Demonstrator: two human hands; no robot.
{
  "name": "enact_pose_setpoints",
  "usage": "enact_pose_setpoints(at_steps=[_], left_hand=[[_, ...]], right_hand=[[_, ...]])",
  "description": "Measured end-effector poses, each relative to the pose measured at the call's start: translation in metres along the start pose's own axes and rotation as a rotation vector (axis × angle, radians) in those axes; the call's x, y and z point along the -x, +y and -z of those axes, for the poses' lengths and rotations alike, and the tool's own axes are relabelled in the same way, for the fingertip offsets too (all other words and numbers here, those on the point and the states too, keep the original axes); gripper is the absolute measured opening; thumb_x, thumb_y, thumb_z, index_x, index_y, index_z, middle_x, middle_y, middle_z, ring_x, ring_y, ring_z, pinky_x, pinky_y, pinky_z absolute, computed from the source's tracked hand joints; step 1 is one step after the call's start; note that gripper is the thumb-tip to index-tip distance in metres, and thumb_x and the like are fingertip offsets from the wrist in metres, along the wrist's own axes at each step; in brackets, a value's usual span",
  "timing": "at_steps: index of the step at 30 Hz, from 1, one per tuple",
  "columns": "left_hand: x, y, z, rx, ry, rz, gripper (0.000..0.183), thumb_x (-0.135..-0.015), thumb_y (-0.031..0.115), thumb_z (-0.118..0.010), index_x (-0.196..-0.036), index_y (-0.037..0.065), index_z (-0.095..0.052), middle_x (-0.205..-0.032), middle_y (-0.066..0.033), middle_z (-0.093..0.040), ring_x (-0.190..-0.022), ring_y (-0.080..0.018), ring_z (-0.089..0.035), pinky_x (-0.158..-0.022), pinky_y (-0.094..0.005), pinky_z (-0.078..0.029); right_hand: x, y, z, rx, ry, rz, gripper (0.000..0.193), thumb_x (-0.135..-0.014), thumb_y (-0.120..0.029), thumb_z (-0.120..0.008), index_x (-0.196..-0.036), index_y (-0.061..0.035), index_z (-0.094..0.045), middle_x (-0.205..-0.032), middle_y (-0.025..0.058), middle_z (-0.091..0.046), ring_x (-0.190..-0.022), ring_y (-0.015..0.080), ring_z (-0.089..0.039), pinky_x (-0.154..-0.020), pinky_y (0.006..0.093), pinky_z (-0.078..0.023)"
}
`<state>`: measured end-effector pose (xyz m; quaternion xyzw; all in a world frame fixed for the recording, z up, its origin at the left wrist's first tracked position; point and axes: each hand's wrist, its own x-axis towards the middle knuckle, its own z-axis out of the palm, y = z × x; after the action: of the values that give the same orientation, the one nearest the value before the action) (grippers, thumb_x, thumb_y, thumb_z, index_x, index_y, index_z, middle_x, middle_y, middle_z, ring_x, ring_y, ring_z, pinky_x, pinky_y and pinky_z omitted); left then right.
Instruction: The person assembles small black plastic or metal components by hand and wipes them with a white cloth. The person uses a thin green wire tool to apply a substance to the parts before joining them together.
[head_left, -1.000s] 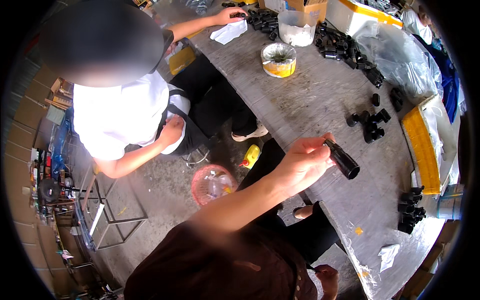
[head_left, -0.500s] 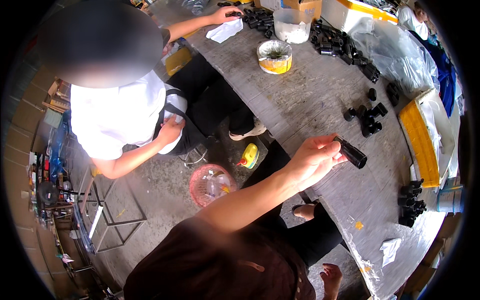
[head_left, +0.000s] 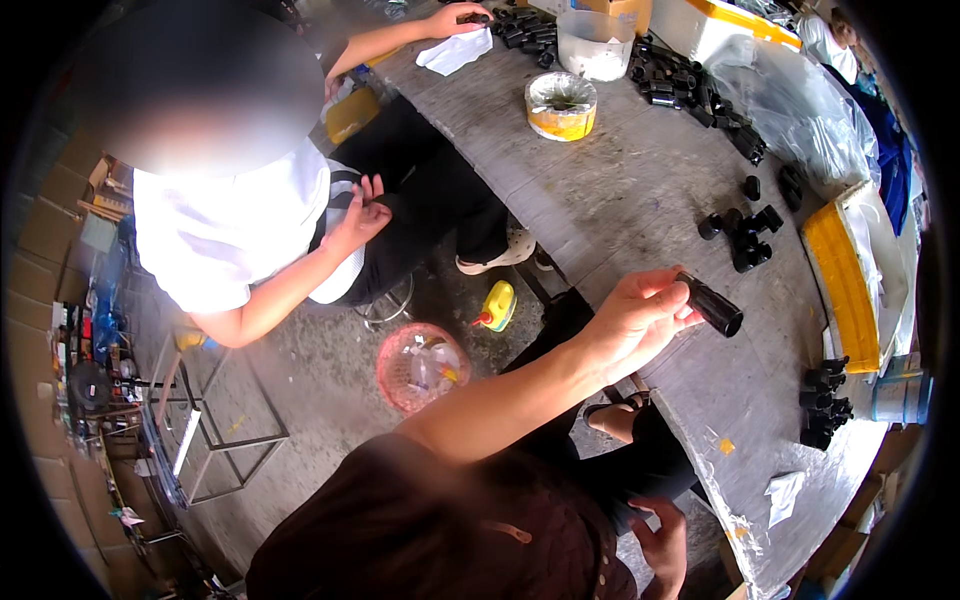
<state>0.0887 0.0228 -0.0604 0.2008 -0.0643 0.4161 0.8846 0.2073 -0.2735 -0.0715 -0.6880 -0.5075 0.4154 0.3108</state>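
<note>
My left hand (head_left: 640, 318) reaches out over the table edge. Its thumb and fingers pinch one end of a short black tube (head_left: 712, 304), whose other end points away to the right and down. The tube is held clear of the tabletop. Low in the picture, beside the table edge, my right hand (head_left: 662, 545) hangs with loosely curved fingers apart and nothing visible in it. Beyond the held tube lies a small group of black cylindrical parts (head_left: 745, 240). Another cluster of black parts (head_left: 825, 402) stands near the right side of the table.
A co-worker in a white shirt (head_left: 225, 235) sits at the left, one hand holding a black part. On the grey table (head_left: 640, 190) are a yellow-banded tub (head_left: 562, 122), a white bucket (head_left: 597, 65) and foam boxes (head_left: 845, 285). A pink basket (head_left: 395, 385) and yellow bottle (head_left: 497, 305) stand on the floor.
My right hand has risen a little and shows more of itself. The left hand with the black tube has barely shifted. The co-worker's nearer hand has lifted off the lap, fingers spreading.
</note>
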Motion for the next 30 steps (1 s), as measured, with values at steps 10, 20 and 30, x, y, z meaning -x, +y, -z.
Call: enact_pose_setpoints(at_steps=[10, 20, 30], left_hand=[[0.102, 0.103, -0.04, -0.216, 0.198, -0.15, 0.014, -0.089, 0.027, -0.065, -0.091, 0.013, -0.064, -0.088, -0.0005, -0.041, -0.084, -0.0168, -0.043, -0.106, -0.0526, -0.036], [0.242, 0.149, -0.069, -0.395, 0.628, -0.463, 0.02, -0.088, 0.035, -0.064, -0.078, 0.02, -0.058, -0.078, 0.0053, -0.036, -0.076, -0.0093, -0.04, -0.095, -0.037, -0.03], [0.276, 0.162, -0.077, -0.463, 0.826, -0.768, 0.025, -0.085, 0.038, -0.068, -0.076, 0.016, -0.061, -0.076, 0.0056, -0.039, -0.074, -0.0103, -0.042, -0.09, -0.0372, -0.035]], right_hand=[[-0.171, -0.086, -0.074, -0.264, -0.367, 0.167, 0.018, -0.086, 0.002, -0.061, -0.104, 0.0006, -0.063, -0.097, 0.0102, -0.065, -0.092, 0.0191, -0.064, -0.08, 0.0288, -0.05], [-0.366, -0.186, -0.229, -0.842, -0.513, 0.244, 0.025, -0.099, -0.016, -0.049, -0.119, -0.0026, -0.054, -0.103, 0.0079, -0.064, -0.095, 0.0153, -0.062, -0.084, 0.0296, -0.051], [-0.485, -0.233, -0.391, -1.243, -0.683, 0.181, 0.028, -0.097, -0.013, -0.05, -0.123, -0.002, -0.053, -0.109, 0.0083, -0.064, -0.101, 0.0204, -0.061, -0.084, 0.0346, -0.051]])
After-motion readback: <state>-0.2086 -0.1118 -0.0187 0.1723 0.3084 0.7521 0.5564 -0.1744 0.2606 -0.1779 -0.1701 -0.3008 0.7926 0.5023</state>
